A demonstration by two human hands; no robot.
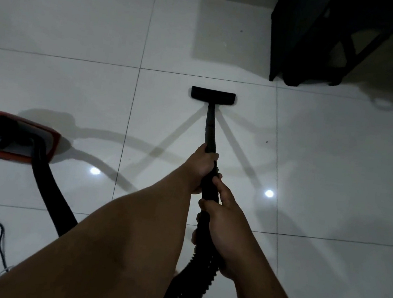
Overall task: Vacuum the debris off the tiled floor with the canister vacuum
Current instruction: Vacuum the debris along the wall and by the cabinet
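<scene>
Black rigid wand (210, 130), light and stiff: my left hand (202, 164) grips above its floor head (213, 95), right hand (223, 224) clenches the soft ribbed hose (197, 267). Red canister (14, 136) sits left of wand.

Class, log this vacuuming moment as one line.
left hand: grips wand | right hand: grips hose | floor head: on tile

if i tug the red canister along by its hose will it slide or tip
The red canister sits low and wide, so tipping seems unlikely. The glossy tiled floor should let it slide easily. The ribbed hose looks floppy, so it probably takes up slack first.
</scene>
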